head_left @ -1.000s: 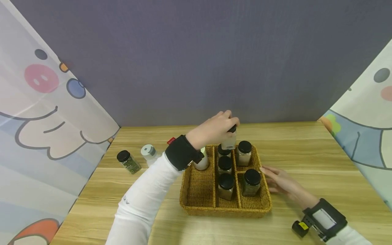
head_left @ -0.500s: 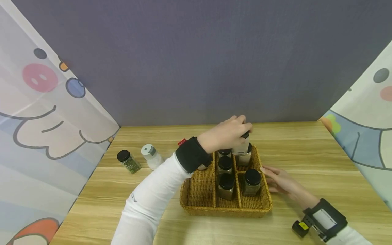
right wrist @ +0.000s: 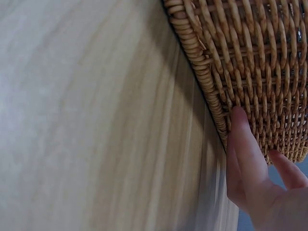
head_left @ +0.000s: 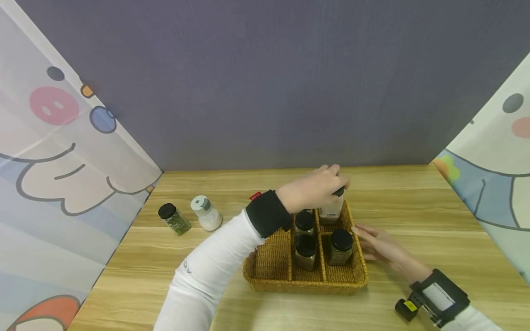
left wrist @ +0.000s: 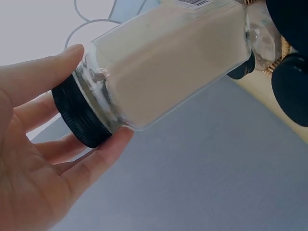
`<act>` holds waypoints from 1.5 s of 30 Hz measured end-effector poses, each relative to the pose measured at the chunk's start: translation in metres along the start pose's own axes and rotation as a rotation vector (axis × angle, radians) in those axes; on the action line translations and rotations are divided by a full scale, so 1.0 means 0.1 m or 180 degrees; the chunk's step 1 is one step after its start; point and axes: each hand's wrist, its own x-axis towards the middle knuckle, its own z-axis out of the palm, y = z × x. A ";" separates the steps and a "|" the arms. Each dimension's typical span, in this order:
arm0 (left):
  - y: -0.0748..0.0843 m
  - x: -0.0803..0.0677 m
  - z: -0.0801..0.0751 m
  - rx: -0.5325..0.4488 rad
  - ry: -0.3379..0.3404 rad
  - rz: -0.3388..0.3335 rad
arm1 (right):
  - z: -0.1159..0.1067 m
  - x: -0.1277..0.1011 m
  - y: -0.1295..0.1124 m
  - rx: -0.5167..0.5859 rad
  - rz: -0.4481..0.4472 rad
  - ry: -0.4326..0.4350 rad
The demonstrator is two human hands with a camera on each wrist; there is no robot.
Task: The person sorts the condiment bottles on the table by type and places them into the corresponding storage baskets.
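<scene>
Black-capped and full of pale powder, the jar [head_left: 332, 208] is hanging from our left hand [head_left: 313, 189], gripped by its lid over the basket's [head_left: 265, 276] far right compartment. Our right hand [head_left: 383, 247] is pressing flat against the basket. The jar risks knocking the one beneath.

Glossy clear glass jar [left wrist: 168, 62] with ribbed matt black plastic cap [left wrist: 79, 118]; rough woven wicker basket [right wrist: 250, 72]; smooth wood-grain table [right wrist: 96, 120].

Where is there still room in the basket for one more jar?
The basket's left strip, near the front rim, looks bare. The middle and right parts are crowded with black-lidded jars. On the table, the front left corner is free too.
</scene>
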 end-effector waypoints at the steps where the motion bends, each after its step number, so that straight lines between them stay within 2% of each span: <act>1: 0.01 0.01 0.01 -0.0003 0.0003 0.0007 | 0.00 0.00 0.00 0.0003 0.0002 0.0008; 14: 0.07 0.07 0.08 -0.0083 -0.0051 0.0151 | 0.00 0.03 0.01 0.0058 0.0002 -0.0010; 31: 0.11 0.20 0.28 0.0413 -0.0254 0.0089 | -0.01 0.03 0.01 0.0066 -0.0022 -0.0045; 39: 0.12 0.25 0.37 0.0278 -0.0320 0.0132 | -0.01 0.03 0.00 0.0072 0.0007 -0.0033; 45: 0.11 0.30 0.41 0.0271 -0.0496 0.0060 | -0.02 0.03 0.01 0.0109 0.0000 -0.0024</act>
